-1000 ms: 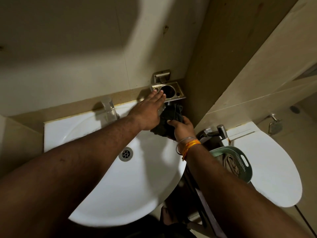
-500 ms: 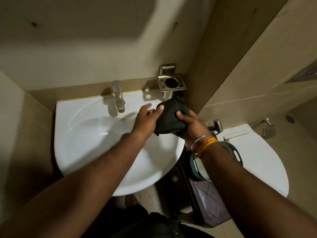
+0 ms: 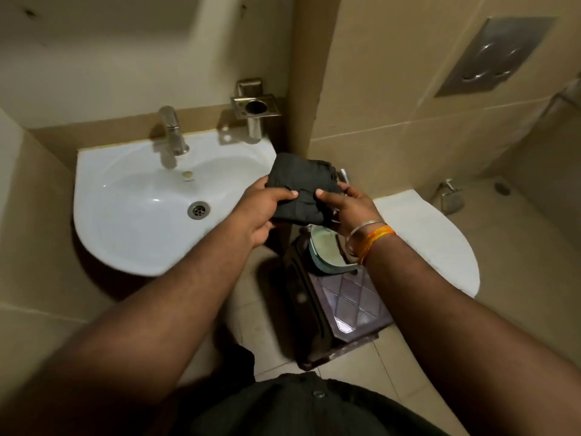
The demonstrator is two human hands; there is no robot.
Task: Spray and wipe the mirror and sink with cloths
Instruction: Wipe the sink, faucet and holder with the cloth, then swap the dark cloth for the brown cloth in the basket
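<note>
Dark folded cloth (image 3: pixel 300 187) held up past the right rim of the white sink (image 3: pixel 132 215), left hand (image 3: pixel 262 209) and right hand (image 3: pixel 352 209) each pinching its near edge, thumbs on top, tap (image 3: pixel 173 130) behind the basin

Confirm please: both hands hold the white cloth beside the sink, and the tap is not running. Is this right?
Not quite: the cloth is black, not white, as the head view shows. The left hand and right hand both hold it beside the sink, and no water shows at the tap.
</note>
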